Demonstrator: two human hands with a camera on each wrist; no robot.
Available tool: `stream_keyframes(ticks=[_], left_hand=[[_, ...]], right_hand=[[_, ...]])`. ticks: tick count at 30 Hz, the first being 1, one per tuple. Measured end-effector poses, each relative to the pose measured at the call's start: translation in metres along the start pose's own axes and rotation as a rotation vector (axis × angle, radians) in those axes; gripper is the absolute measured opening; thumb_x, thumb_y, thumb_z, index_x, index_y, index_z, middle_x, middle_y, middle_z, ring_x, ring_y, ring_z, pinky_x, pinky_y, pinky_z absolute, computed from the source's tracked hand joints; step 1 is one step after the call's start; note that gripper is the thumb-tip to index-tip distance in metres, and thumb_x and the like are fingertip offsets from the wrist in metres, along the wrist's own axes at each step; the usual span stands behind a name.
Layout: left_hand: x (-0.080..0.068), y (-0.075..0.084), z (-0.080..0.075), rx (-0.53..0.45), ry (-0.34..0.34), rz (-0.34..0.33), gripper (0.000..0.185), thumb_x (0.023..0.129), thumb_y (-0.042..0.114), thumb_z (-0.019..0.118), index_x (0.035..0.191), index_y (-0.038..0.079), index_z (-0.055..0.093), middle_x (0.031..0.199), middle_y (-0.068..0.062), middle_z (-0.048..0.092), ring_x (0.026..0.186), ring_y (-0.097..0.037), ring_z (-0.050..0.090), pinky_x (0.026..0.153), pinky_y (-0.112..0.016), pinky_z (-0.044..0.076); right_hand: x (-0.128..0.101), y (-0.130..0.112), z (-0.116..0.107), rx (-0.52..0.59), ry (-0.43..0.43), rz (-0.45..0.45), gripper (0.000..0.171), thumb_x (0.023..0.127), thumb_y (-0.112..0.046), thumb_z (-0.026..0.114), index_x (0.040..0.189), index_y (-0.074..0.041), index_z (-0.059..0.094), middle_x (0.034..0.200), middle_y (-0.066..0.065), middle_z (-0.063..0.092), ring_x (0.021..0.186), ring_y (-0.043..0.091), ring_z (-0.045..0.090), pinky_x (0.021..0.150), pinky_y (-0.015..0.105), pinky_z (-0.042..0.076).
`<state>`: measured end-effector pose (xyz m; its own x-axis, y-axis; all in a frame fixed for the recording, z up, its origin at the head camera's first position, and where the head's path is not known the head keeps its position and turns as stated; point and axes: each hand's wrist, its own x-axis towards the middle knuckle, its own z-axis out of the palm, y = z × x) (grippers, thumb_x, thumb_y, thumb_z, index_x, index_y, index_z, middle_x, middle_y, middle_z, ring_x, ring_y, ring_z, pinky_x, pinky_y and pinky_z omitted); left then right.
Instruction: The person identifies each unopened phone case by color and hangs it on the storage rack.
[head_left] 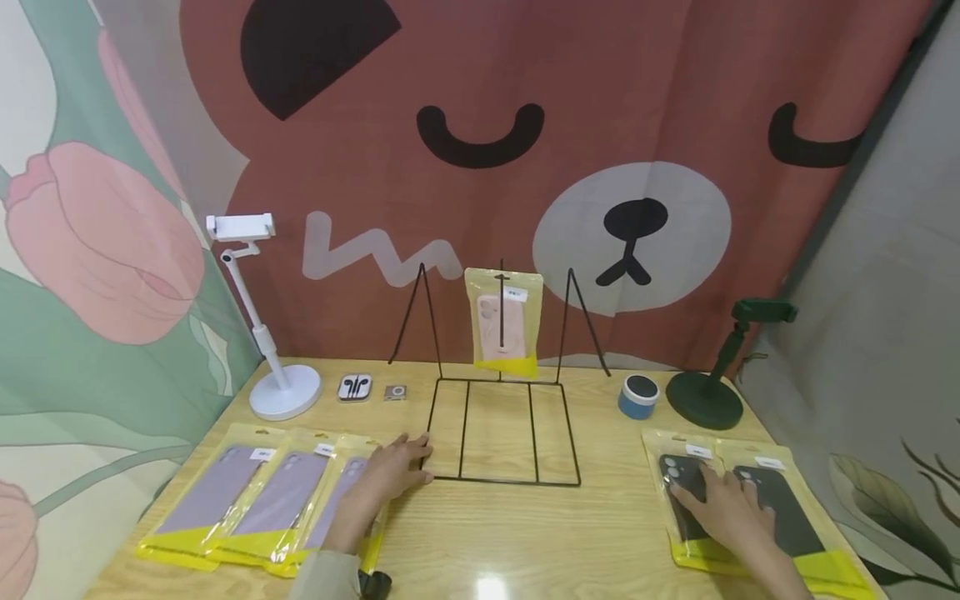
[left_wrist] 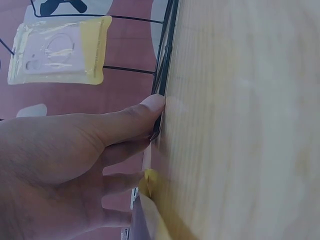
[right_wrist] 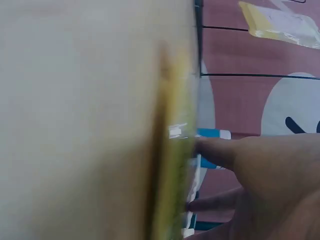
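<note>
A pale wooden table [head_left: 495, 533] carries a black wire rack [head_left: 501, 433], purple-case packets [head_left: 262, 496], black-case packets [head_left: 750, 500], two phone stands [head_left: 283, 392] (white and green), earbuds [head_left: 355, 387] and what looks like a blue speaker [head_left: 639, 396].

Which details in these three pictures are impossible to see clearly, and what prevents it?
- Head view: the white labels on the black case packets are too small to read; the right hand covers part of both packets.
- Head view: the small square item beside the earphones is too small to identify.
- Right wrist view: blurred; the table fills most of it.
- Left wrist view: the left hand hides the purple case packet.
</note>
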<state>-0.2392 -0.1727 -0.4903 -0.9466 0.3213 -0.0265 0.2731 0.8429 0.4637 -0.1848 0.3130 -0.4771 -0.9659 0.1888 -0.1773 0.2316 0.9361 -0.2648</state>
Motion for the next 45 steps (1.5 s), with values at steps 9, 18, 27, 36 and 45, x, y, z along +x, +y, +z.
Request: stream_keyframes(ticks=[9, 18, 27, 36, 45], left_hand=[[0.000, -0.005, -0.001, -0.007, 0.003, 0.014, 0.050, 0.085, 0.026, 0.073, 0.129, 0.006, 0.061, 0.147, -0.009, 0.044, 0.136, -0.044, 0.033, 0.105, -0.071, 0.022], [0.001, -0.002, -0.003, -0.012, -0.026, -0.013, 0.050, 0.085, 0.026, 0.072, 0.130, 0.007, 0.061, 0.148, -0.007, 0.043, 0.138, -0.042, 0.031, 0.106, -0.069, 0.022], [0.001, -0.005, 0.001, -0.018, -0.007, -0.009, 0.050, 0.085, 0.026, 0.073, 0.129, 0.008, 0.061, 0.148, -0.007, 0.044, 0.138, -0.042, 0.032, 0.106, -0.070, 0.022], [-0.002, -0.004, 0.002, -0.016, -0.010, -0.016, 0.049, 0.085, 0.027, 0.072, 0.129, 0.008, 0.061, 0.148, -0.007, 0.044, 0.137, -0.042, 0.032, 0.106, -0.069, 0.022], [0.001, -0.002, 0.000, -0.004, -0.017, -0.019, 0.049, 0.086, 0.027, 0.072, 0.130, 0.009, 0.061, 0.148, -0.006, 0.044, 0.138, -0.041, 0.031, 0.107, -0.067, 0.022]], right_hand=[[-0.010, -0.006, 0.007, -0.056, -0.029, -0.005, 0.111, 0.074, -0.084, 0.047, 0.139, 0.005, 0.040, 0.123, 0.042, 0.043, 0.111, 0.066, 0.034, 0.084, 0.077, 0.032], [-0.012, -0.012, 0.010, 0.004, 0.079, -0.103, 0.095, 0.079, -0.060, 0.069, 0.143, 0.002, 0.037, 0.126, 0.040, 0.045, 0.106, 0.063, 0.045, 0.077, 0.069, 0.043], [-0.002, -0.001, 0.006, 0.204, 0.109, -0.157, 0.106, 0.066, -0.051, 0.084, 0.140, 0.006, 0.034, 0.121, 0.044, 0.046, 0.109, 0.062, 0.044, 0.082, 0.068, 0.041], [-0.033, -0.020, -0.024, 0.446, 0.207, -0.483, 0.046, 0.088, -0.013, 0.070, 0.132, -0.012, 0.057, 0.132, 0.019, 0.057, 0.119, 0.046, 0.052, 0.089, 0.059, 0.048], [-0.090, -0.067, -0.060, 0.682, 0.248, -0.645, 0.045, 0.090, -0.010, 0.068, 0.133, -0.017, 0.058, 0.126, -0.002, 0.060, 0.112, -0.007, 0.051, 0.090, 0.023, 0.051]])
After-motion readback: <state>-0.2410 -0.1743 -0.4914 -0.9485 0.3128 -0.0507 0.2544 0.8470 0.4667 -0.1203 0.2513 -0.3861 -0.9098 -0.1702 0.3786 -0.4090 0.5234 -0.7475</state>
